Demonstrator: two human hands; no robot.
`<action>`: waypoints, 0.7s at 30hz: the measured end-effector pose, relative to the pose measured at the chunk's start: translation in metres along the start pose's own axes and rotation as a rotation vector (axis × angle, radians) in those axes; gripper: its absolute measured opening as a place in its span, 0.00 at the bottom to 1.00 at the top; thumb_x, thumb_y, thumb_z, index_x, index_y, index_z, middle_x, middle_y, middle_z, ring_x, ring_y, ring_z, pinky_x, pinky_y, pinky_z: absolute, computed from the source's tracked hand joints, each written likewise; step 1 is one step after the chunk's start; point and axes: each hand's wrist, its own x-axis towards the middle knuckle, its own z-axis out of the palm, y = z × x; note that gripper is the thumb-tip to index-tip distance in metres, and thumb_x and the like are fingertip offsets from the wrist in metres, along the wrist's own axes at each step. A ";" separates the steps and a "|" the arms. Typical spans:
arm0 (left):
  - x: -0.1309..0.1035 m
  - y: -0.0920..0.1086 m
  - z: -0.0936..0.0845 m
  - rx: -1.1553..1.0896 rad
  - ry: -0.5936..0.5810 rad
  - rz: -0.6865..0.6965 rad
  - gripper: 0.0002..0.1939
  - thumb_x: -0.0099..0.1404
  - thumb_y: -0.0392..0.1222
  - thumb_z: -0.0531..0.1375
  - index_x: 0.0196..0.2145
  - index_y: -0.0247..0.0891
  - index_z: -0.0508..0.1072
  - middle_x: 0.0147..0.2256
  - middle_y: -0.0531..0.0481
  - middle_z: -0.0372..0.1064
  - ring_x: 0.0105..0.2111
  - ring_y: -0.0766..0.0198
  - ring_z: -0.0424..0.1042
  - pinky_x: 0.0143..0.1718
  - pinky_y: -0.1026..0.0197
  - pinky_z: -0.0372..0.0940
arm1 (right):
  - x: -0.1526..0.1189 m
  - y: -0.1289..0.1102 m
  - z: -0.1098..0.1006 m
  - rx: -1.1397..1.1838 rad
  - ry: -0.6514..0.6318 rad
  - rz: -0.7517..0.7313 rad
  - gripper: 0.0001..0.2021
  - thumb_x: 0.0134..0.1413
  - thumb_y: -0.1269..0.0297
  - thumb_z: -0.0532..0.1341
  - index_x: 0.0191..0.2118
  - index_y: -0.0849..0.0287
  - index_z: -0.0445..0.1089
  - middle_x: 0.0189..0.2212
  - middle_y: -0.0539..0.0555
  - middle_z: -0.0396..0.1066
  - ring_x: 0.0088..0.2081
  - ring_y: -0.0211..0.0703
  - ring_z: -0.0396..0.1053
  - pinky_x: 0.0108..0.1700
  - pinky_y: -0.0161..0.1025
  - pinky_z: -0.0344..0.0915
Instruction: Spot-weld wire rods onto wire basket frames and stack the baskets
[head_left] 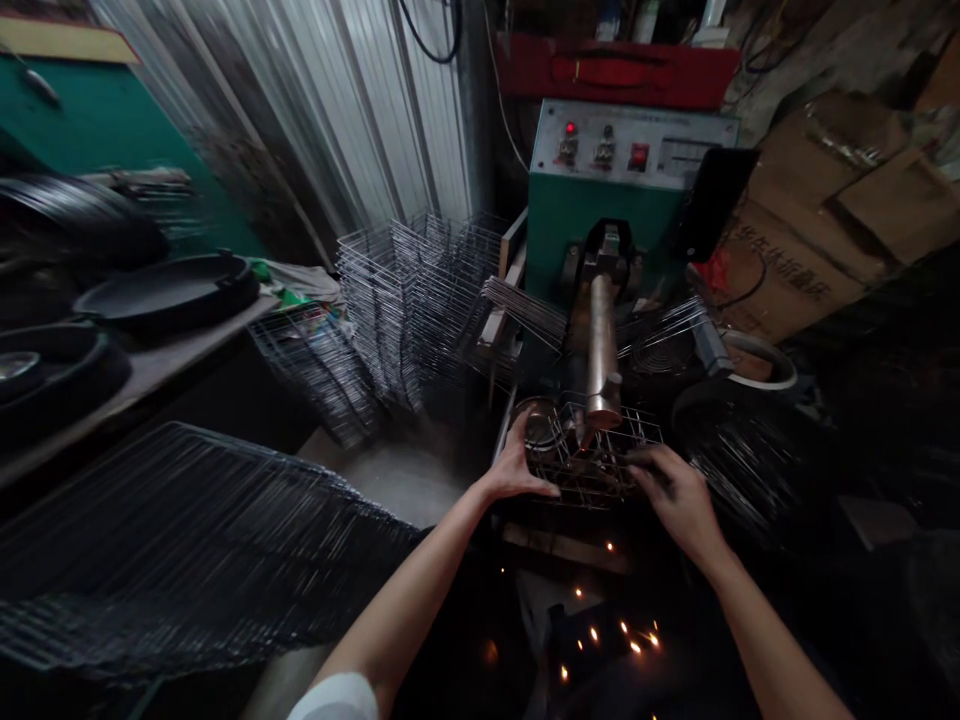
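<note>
A wire basket [581, 480] of thin metal rods sits under the metal arm [602, 350] of a green machine. My left hand [517, 468] is at its left end, thumb and fingers spread wide around the wires. At the right end, the fingers of my right hand [673, 490] are bent and closed on the edge wires. The arm's lower tip comes down to the wires between my hands. Beside my left fingers is a round metal part [538, 425]. Orange sparks [624, 628] are in the air below the basket.
The green machine [592, 215] carries switches and a lit red lamp; a dark phone-like slab [716, 200] is at its right. Stacked wire baskets [409, 310] stand left, with wire panels [202, 540] nearer me. Wire pieces [529, 310] lie beside the arm. Cardboard boxes [810, 240] are right.
</note>
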 end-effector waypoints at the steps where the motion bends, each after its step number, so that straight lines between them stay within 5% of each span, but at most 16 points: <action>1: -0.010 -0.011 -0.001 -0.012 -0.036 -0.060 0.81 0.29 0.52 0.79 0.70 0.40 0.33 0.71 0.32 0.32 0.71 0.40 0.38 0.69 0.38 0.39 | -0.010 0.003 -0.009 0.045 0.005 0.067 0.12 0.67 0.55 0.59 0.43 0.56 0.74 0.41 0.58 0.74 0.43 0.52 0.72 0.45 0.45 0.69; 3: -0.031 -0.036 0.004 -0.104 -0.119 -0.225 0.87 0.26 0.50 0.79 0.70 0.39 0.25 0.71 0.28 0.25 0.71 0.36 0.35 0.68 0.35 0.41 | -0.033 0.009 -0.024 0.176 0.049 0.214 0.14 0.64 0.52 0.62 0.45 0.57 0.74 0.41 0.58 0.75 0.42 0.52 0.74 0.44 0.45 0.71; 7: -0.054 -0.070 0.042 -0.523 -0.224 -0.506 0.80 0.37 0.47 0.77 0.68 0.56 0.21 0.71 0.33 0.29 0.67 0.38 0.52 0.59 0.35 0.61 | -0.070 0.017 -0.033 0.409 0.175 0.453 0.20 0.56 0.49 0.68 0.46 0.60 0.72 0.35 0.58 0.75 0.35 0.50 0.75 0.34 0.41 0.74; 10: -0.054 -0.073 0.073 -0.771 -0.127 -0.478 0.70 0.43 0.47 0.74 0.66 0.70 0.27 0.72 0.45 0.28 0.65 0.44 0.58 0.54 0.41 0.67 | -0.087 0.016 -0.029 0.451 0.236 0.523 0.23 0.55 0.50 0.70 0.49 0.59 0.68 0.30 0.55 0.73 0.30 0.46 0.72 0.28 0.37 0.69; 13: -0.051 -0.068 0.091 -0.869 -0.069 -0.426 0.63 0.45 0.47 0.72 0.65 0.73 0.34 0.72 0.50 0.32 0.63 0.47 0.61 0.52 0.43 0.69 | -0.093 0.009 -0.026 0.463 0.260 0.526 0.24 0.55 0.52 0.70 0.50 0.57 0.64 0.25 0.49 0.69 0.27 0.42 0.68 0.26 0.34 0.65; 17: -0.048 -0.067 0.092 -0.871 -0.049 -0.394 0.63 0.42 0.47 0.74 0.65 0.67 0.40 0.71 0.46 0.36 0.61 0.47 0.63 0.48 0.44 0.72 | -0.093 -0.001 -0.026 0.439 0.300 0.487 0.21 0.54 0.53 0.71 0.48 0.55 0.64 0.24 0.48 0.67 0.26 0.40 0.66 0.26 0.32 0.64; 21: -0.055 -0.062 0.076 -0.861 0.007 -0.407 0.64 0.40 0.45 0.74 0.65 0.64 0.38 0.71 0.44 0.32 0.63 0.48 0.60 0.48 0.49 0.71 | -0.089 -0.011 -0.026 0.359 0.251 0.445 0.15 0.56 0.52 0.69 0.39 0.58 0.70 0.28 0.52 0.68 0.28 0.42 0.68 0.27 0.34 0.66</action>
